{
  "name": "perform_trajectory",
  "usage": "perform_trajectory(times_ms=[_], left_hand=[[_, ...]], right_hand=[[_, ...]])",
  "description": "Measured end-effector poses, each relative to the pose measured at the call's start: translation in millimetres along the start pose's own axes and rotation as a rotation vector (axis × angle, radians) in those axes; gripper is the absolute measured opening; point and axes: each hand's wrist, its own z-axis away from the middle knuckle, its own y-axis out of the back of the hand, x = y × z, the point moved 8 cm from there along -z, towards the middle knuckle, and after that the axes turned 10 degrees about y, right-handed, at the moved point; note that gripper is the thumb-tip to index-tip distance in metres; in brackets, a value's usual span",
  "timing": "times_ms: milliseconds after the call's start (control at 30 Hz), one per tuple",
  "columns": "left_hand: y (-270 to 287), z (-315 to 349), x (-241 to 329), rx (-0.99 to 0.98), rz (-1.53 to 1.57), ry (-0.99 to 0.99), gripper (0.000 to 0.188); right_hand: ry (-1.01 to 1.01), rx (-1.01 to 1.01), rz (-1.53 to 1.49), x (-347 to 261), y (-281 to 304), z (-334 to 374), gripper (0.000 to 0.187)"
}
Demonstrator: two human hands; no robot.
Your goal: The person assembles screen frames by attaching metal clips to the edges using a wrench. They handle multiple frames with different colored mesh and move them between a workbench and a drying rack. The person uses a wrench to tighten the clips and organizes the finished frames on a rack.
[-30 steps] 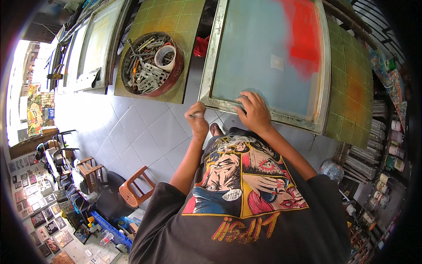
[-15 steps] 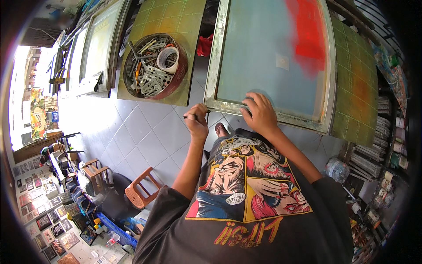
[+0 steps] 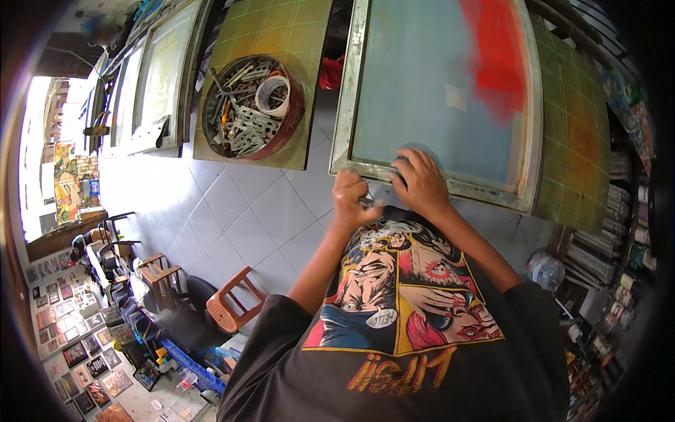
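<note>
At left, metal parts [image 3: 247,130] fill a tin [image 3: 289,130] on a green board [image 3: 274,28], and the framed screen [image 3: 415,105] lies beyond the left grip [image 3: 354,200], curled around a mostly hidden object [image 3: 367,202], with near edge under the right grip [image 3: 422,184], thumb parted from fingers.

The frame [image 3: 485,195] looks like bare metal, dull and blotched with rough, paint-like stains, around a smooth, matt blue-grey panel [image 3: 415,84] whose red patch [image 3: 496,63] appears flat and soft-edged. The round tub [image 3: 287,135] seems to be scuffed, painted metal, with greyish perforated metal strips [image 3: 249,125] inside. Glossy, smooth tiles [image 3: 239,204] reflect light; the stool [image 3: 223,316] resembles brown plastic. The shirt [image 3: 295,373] is matt, dark cloth; the bottle [image 3: 545,271] is shiny, clear plastic.
</note>
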Motion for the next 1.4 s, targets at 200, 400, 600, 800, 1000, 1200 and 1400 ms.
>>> perform_trajectory(times_ms=[200, 400, 600, 800, 1000, 1200, 1400], left_hand=[[-13.9, 3.6, 18.8, -0.082, -0.145, -0.126, 0.031], [-11.0, 0.8, 21.5, 0.001, -0.121, -0.072, 0.029], [25.2, 4.3, -9.9, 0.355, 0.456, 0.172, 0.020], [49.9, -2.9, -66.9, 0.498, 1.036, 0.418, 0.043], [42.9, -10.3, -64.0, 0.497, 1.041, 0.425, 0.042], [42.7, -14.0, -52.7, 0.459, 0.974, 0.380, 0.042], [42.5, -7.7, -64.3, 0.579, 1.186, 0.493, 0.045]], right_hand=[[-0.010, -0.024, 0.002, 0.2, -2.0, 0.7, 0.022], [0.001, -0.029, 0.000, -3.8, 0.1, -2.5, 0.021], [-0.013, -0.057, -0.015, -4.8, 0.5, -3.8, 0.020], [0.008, -0.053, -0.016, -6.3, 1.0, -2.6, 0.019], [0.014, -0.073, -0.042, -6.7, 1.7, -4.1, 0.019], [0.024, -0.073, -0.064, -7.8, 3.7, -2.7, 0.019], [0.024, -0.081, -0.070, -7.7, 2.5, -0.7, 0.021]])
